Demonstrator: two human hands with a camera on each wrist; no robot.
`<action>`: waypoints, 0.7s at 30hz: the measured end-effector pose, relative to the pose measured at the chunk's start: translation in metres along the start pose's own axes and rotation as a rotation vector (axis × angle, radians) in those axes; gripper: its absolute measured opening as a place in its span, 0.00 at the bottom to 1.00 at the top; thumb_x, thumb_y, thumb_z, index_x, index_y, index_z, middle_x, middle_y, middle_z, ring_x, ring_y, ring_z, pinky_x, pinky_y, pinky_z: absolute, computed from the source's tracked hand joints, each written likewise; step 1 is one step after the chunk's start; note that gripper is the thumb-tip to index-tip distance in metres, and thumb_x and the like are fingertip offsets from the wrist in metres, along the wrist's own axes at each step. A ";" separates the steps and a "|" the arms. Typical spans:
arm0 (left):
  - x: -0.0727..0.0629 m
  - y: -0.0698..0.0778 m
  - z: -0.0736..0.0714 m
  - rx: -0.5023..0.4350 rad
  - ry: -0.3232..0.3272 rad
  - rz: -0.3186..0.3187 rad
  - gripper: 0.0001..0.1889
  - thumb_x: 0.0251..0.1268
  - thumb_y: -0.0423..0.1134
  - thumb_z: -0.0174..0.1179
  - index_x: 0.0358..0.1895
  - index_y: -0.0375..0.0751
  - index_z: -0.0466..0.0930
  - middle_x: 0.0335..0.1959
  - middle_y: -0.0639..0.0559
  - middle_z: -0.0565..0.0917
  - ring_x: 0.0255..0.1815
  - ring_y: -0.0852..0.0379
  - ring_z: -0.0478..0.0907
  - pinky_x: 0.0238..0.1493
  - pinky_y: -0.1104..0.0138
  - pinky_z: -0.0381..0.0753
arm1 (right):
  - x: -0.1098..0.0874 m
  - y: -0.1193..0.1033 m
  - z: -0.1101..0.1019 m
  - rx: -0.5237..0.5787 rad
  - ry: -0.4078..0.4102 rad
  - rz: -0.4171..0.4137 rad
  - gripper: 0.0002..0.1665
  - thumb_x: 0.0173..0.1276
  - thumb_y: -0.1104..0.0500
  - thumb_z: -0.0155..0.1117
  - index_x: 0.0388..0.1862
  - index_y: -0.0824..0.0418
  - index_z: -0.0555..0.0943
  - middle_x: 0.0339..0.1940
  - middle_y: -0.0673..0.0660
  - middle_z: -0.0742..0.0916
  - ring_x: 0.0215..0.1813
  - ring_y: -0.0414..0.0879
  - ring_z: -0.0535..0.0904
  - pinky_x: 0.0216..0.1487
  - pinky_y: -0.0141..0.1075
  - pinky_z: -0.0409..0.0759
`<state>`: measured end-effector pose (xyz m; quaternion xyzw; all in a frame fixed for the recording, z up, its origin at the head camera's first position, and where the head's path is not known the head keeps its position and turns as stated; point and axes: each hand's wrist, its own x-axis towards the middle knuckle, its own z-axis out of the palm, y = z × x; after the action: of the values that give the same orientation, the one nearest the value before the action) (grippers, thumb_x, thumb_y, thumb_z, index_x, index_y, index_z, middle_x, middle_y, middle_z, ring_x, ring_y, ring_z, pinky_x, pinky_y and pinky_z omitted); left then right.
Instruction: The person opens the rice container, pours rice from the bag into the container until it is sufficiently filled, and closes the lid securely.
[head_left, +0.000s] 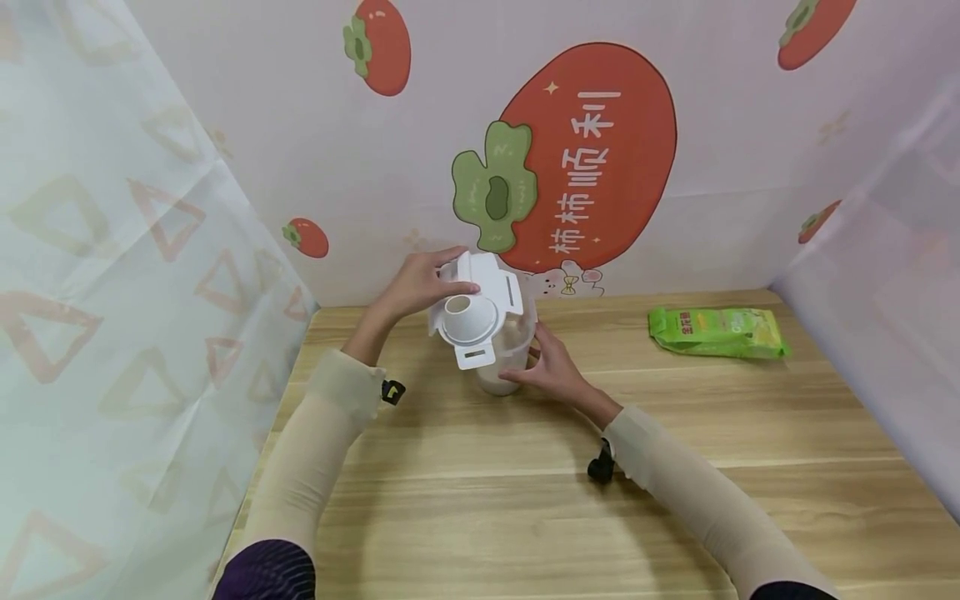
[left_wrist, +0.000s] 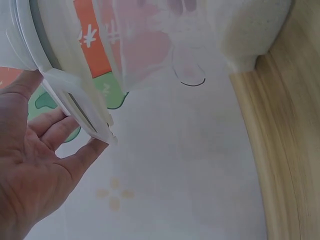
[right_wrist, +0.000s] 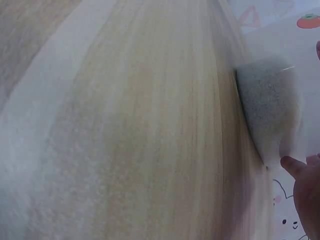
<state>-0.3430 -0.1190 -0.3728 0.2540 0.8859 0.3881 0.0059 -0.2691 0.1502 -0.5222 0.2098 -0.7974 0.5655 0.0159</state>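
1. I had the clear plastic canister (head_left: 513,343) toward the back of the counter (head_left: 465,500), below the big persimmon print (head_left: 600,158). I judged it light and stiff-walled but slick, with the grainy contents (right_wrist: 267,102) weighting its base; low on the body seemed the surest hold.
2. The right grip (head_left: 557,367) was curled round that lower part, thumb in front.
3. The white lid (head_left: 491,292) sat tilted at the canister's mouth; I couldn't tell whether they touched. It looked light and rigid, best held by its edges, its thin side flaps likely the weakest parts.
4. The left grip (head_left: 420,283) pinched it, thumb on top, fingers at the edge.
5. Well to the right lay a green packet (head_left: 716,332).
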 end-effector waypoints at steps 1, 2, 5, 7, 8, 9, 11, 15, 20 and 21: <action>0.001 0.001 0.001 0.002 -0.003 0.000 0.44 0.59 0.53 0.79 0.77 0.41 0.74 0.73 0.44 0.79 0.73 0.48 0.76 0.71 0.52 0.77 | 0.000 0.000 0.000 -0.001 0.001 -0.001 0.64 0.54 0.56 0.89 0.84 0.44 0.61 0.77 0.54 0.74 0.75 0.55 0.72 0.71 0.59 0.76; 0.002 0.002 0.003 0.008 -0.006 -0.001 0.44 0.59 0.53 0.79 0.77 0.41 0.74 0.74 0.44 0.79 0.74 0.48 0.75 0.73 0.52 0.75 | 0.000 0.001 0.000 -0.002 0.002 -0.001 0.64 0.54 0.56 0.89 0.84 0.43 0.61 0.77 0.53 0.74 0.75 0.54 0.72 0.71 0.59 0.77; 0.005 0.004 0.008 0.026 -0.019 -0.007 0.45 0.59 0.54 0.79 0.77 0.41 0.73 0.74 0.44 0.77 0.77 0.48 0.71 0.77 0.53 0.71 | 0.000 0.001 0.000 -0.014 0.000 -0.008 0.64 0.55 0.55 0.89 0.85 0.42 0.60 0.78 0.52 0.73 0.77 0.54 0.71 0.70 0.59 0.77; 0.007 0.005 0.011 0.038 -0.028 -0.014 0.46 0.59 0.56 0.79 0.78 0.41 0.72 0.75 0.44 0.77 0.78 0.47 0.70 0.78 0.53 0.70 | -0.001 0.001 0.000 -0.023 -0.001 -0.008 0.64 0.55 0.55 0.89 0.85 0.41 0.59 0.79 0.50 0.73 0.77 0.53 0.70 0.70 0.60 0.77; 0.008 0.006 0.013 0.044 -0.032 -0.014 0.46 0.59 0.56 0.79 0.78 0.41 0.72 0.75 0.44 0.76 0.78 0.47 0.70 0.78 0.53 0.69 | -0.001 0.001 0.000 -0.025 -0.002 -0.008 0.64 0.56 0.55 0.89 0.85 0.41 0.59 0.79 0.50 0.73 0.78 0.53 0.70 0.70 0.60 0.77; 0.009 0.006 0.014 0.048 -0.034 -0.015 0.46 0.59 0.56 0.79 0.78 0.41 0.72 0.76 0.44 0.76 0.78 0.47 0.70 0.78 0.53 0.69 | -0.001 0.000 0.000 -0.025 -0.003 -0.008 0.64 0.56 0.55 0.88 0.85 0.41 0.59 0.79 0.50 0.73 0.78 0.53 0.70 0.70 0.61 0.77; 0.011 0.007 0.017 0.059 -0.039 -0.014 0.46 0.59 0.56 0.79 0.78 0.41 0.72 0.76 0.44 0.76 0.78 0.46 0.70 0.78 0.53 0.69 | -0.001 0.000 0.000 -0.028 -0.003 -0.002 0.64 0.56 0.55 0.88 0.85 0.41 0.59 0.78 0.50 0.73 0.78 0.53 0.70 0.70 0.61 0.77; 0.015 0.008 0.021 0.071 -0.049 -0.008 0.45 0.60 0.56 0.78 0.78 0.41 0.72 0.75 0.44 0.76 0.78 0.47 0.70 0.78 0.53 0.70 | -0.002 -0.001 0.000 -0.031 0.000 0.002 0.66 0.56 0.55 0.88 0.86 0.41 0.57 0.79 0.50 0.73 0.79 0.53 0.69 0.70 0.61 0.76; 0.019 0.009 0.026 0.081 -0.077 -0.008 0.46 0.60 0.58 0.77 0.79 0.41 0.71 0.76 0.44 0.75 0.79 0.46 0.69 0.78 0.52 0.69 | -0.001 -0.002 0.000 -0.029 0.002 -0.002 0.68 0.54 0.55 0.89 0.86 0.41 0.56 0.80 0.50 0.71 0.79 0.53 0.68 0.70 0.60 0.77; 0.020 0.009 0.027 0.084 -0.081 -0.009 0.46 0.61 0.58 0.77 0.79 0.41 0.71 0.76 0.44 0.75 0.79 0.46 0.69 0.79 0.52 0.69 | -0.001 -0.002 0.000 -0.029 0.001 0.000 0.68 0.54 0.55 0.89 0.86 0.40 0.55 0.80 0.50 0.71 0.79 0.53 0.68 0.70 0.60 0.77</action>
<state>-0.3504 -0.0863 -0.3819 0.2656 0.9016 0.3399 0.0330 -0.2673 0.1504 -0.5205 0.2092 -0.8056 0.5539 0.0195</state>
